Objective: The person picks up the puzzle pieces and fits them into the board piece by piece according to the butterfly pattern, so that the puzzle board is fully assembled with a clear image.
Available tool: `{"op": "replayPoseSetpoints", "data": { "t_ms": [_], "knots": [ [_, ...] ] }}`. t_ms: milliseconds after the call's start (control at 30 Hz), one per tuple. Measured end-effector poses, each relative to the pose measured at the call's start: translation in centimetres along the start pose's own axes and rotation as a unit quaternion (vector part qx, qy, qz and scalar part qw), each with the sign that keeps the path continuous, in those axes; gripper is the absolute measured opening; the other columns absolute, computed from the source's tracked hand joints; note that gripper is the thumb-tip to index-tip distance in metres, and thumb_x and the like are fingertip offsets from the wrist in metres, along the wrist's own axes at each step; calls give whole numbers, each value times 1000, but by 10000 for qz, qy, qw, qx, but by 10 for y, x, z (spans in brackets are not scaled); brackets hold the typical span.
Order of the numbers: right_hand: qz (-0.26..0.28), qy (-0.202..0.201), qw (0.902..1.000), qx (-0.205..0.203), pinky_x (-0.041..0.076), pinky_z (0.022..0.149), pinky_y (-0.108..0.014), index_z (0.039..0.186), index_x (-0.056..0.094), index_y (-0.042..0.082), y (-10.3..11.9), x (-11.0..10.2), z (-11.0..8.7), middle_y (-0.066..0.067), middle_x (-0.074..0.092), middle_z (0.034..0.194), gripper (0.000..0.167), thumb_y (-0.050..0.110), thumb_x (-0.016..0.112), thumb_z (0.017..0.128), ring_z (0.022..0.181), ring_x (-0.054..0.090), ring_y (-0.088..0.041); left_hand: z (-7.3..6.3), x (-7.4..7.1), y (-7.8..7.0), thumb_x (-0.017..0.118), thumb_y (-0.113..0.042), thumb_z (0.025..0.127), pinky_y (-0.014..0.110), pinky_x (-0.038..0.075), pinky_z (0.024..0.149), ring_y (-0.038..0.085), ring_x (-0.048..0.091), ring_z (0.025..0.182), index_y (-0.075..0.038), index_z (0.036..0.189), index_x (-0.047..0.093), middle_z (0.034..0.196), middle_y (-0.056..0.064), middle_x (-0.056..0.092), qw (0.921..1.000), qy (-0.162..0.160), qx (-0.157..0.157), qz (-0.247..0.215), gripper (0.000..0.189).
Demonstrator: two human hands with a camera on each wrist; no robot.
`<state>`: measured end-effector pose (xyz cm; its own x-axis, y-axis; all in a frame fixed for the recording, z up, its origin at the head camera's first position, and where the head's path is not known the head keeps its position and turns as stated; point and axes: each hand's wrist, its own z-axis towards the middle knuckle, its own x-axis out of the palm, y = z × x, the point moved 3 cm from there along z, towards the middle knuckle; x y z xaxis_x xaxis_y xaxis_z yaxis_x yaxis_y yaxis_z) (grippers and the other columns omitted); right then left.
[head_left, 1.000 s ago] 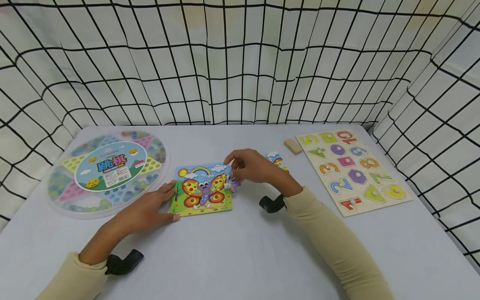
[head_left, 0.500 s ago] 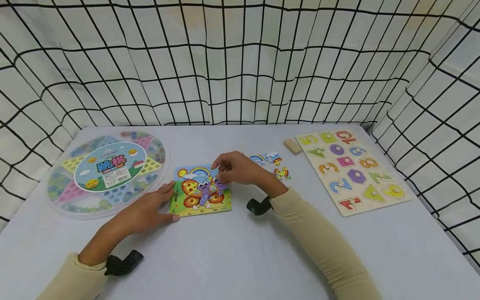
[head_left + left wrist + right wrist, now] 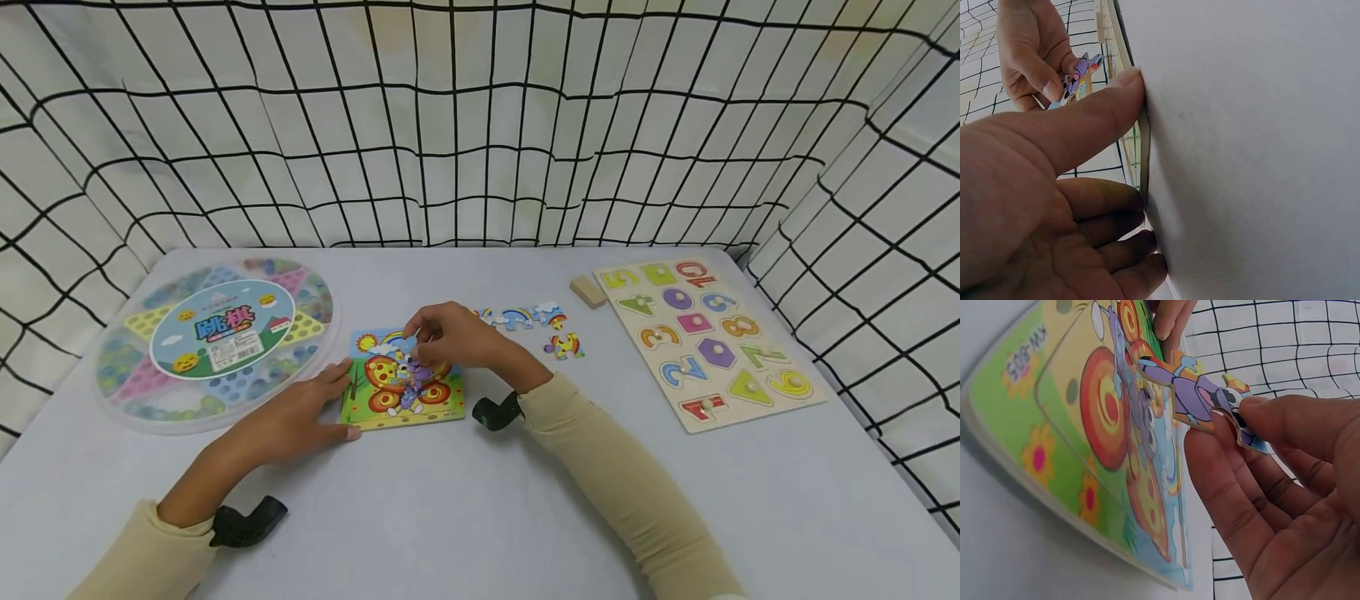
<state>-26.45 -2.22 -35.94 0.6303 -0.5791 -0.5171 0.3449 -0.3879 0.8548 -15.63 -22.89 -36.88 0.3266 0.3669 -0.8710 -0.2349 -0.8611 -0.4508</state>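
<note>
A jigsaw board (image 3: pixel 442 407) with a butterfly picture lies flat on the white table. Along its left side rests my left hand (image 3: pixel 296 421), thumb at the near corner and fingertips against the edge. My right hand (image 3: pixel 459 335) pinches a jigsaw piece (image 3: pixel 1194 394) between thumb and fingers, just above the board. That piece carries a purple butterfly body and part of the face; the right wrist view shows it tilted and apart from the board (image 3: pixel 1029 434). In the left wrist view, the left thumb (image 3: pixel 1097 122) lies at the board's edge.
Behind the right hand lie several loose jigsaw pieces (image 3: pixel 564 345). A round Chinese checkers box (image 3: pixel 123 408) stands at the left. To the right are a wooden number and shape board (image 3: pixel 708 333) and a small wooden block (image 3: pixel 588 292). Netting (image 3: pixel 480 150) encloses the table.
My right hand has moved left with the jigsaw piece, from the board's right edge to over its middle. More loose pieces have come into view behind it. The left hand has stayed put.
</note>
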Motion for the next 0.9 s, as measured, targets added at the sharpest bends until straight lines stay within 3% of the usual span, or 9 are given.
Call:
{"op": "replayPoseSetpoints", "data": {
  "t_ms": [233,567,667,900],
  "knots": [
    [224,75,9995,216,56,67,-26,113,63,-1,-2,6,6,-8,64,87,23,3,67,90,71,67,-17,1,-1,-2,74,-36,86,61,28,106,47,23,139,10,144,37,155,25,25,9999,-23,128,11,83],
    [90,-57,9992,386,56,64,-26,114,64,2,-4,11,10,-7,64,84,24,4,69,90,68,68,-17,-1,0,0,75,-37,85,61,29,105,47,24,139,9,144,37,154,25,26,10000,-8,40,-49,84],
    [-183,-70,9987,475,54,61,-24,115,65,4,-3,14,11,-4,64,85,26,6,69,90,68,67,-15,-2,0,0,75,-37,85,61,29,105,47,24,139,9,144,37,155,24,26,10000,-18,41,-34,84],
    [-1222,-2,9910,542,47,74,-19,124,66,8,2,17,12,1,61,100,36,12,73,88,90,58,-11,-2,-1,-1,75,-36,85,62,29,105,48,24,139,9,144,37,154,25,26,10000,-14,28,-28,83]
  ]
}}
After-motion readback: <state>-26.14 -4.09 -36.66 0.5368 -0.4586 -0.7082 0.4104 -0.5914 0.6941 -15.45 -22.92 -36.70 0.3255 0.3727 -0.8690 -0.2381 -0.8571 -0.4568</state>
